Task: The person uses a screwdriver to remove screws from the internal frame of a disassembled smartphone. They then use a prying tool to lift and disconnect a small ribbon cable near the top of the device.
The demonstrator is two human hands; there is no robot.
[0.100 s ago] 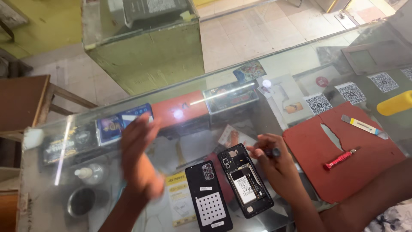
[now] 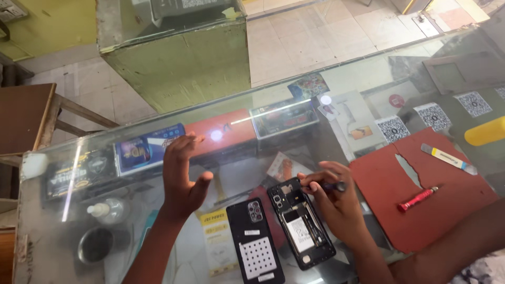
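Observation:
An opened black phone lies on the glass counter with its insides showing. Its removed back cover lies just to its left, inner side up. My right hand rests over the phone's upper right edge and grips a small dark screwdriver, its tip near the phone's top. My left hand hovers above the glass to the left of the back cover, fingers spread, holding nothing.
A red mat to the right carries a red screwdriver and a flat pry tool. A yellow object sits at the far right. Boxed goods show under the glass; a small bottle and round dish stand at left.
My left hand has lifted and moved slightly right, fingers now spread. My right hand stays on the phone with the screwdriver.

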